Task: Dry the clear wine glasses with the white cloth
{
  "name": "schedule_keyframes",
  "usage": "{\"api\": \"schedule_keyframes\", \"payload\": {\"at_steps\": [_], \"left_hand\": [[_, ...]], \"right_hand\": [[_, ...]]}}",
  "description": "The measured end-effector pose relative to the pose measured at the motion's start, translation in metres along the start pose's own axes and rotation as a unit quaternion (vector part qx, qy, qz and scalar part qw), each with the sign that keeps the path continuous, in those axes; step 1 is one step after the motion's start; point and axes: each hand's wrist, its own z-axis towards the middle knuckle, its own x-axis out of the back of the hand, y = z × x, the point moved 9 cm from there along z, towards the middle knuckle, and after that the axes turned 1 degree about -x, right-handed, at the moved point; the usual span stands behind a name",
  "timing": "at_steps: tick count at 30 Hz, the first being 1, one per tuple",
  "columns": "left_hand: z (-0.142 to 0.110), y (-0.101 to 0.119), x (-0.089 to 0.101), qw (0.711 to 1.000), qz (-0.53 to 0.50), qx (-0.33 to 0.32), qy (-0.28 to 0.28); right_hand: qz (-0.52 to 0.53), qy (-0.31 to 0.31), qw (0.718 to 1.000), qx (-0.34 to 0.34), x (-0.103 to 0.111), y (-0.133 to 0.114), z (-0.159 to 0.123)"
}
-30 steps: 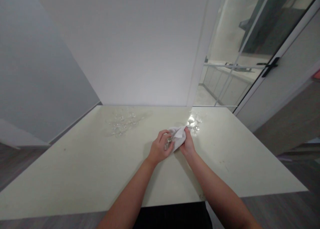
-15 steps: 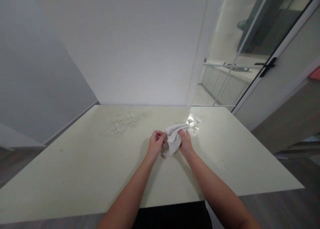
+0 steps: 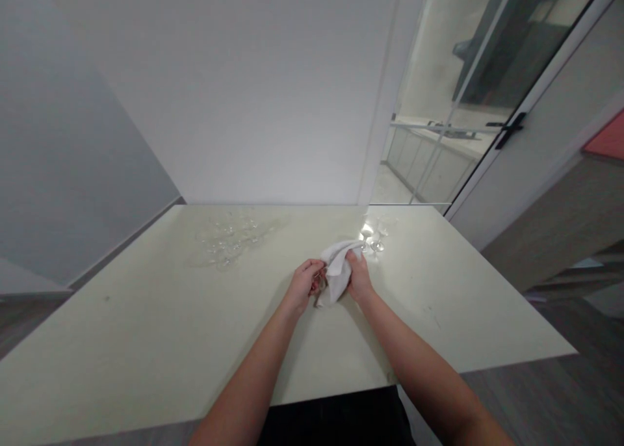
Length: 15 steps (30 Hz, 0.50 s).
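In the middle of the table, a white cloth (image 3: 336,274) is bunched between my two hands. My right hand (image 3: 359,279) is closed around its right side, thumb on top. The fingers of my left hand (image 3: 302,287) are curled in a pinch at the cloth's left edge, on what looks like a clear glass (image 3: 320,275). Most of that glass is hidden by the cloth and fingers. Just beyond my right hand stand a few clear stemmed glasses (image 3: 377,245), under a bright reflection.
Several more clear glasses (image 3: 231,241) form a group at the back left of the pale table (image 3: 160,342). A white wall (image 3: 273,108) rises behind the table. On the right is a glass-paned door with a black handle (image 3: 511,131).
My left hand has turned slightly at the cloth's edge, and its lower fingers show more. The right hand keeps its hold on the cloth. The whole view has shifted a little.
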Motion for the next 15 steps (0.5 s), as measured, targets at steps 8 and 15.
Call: {"api": "schedule_keyframes", "payload": {"at_steps": [8,15], "left_hand": [[-0.003,0.019,-0.003,0.984,0.117,-0.133,0.028],[-0.026,0.045,-0.014,0.922,0.247,-0.292,0.052]], "right_hand": [[0.03,0.034,0.997,-0.056,0.013,0.019,0.009],[0.104,0.067,0.988,-0.094,0.016,0.026,0.015]]}}
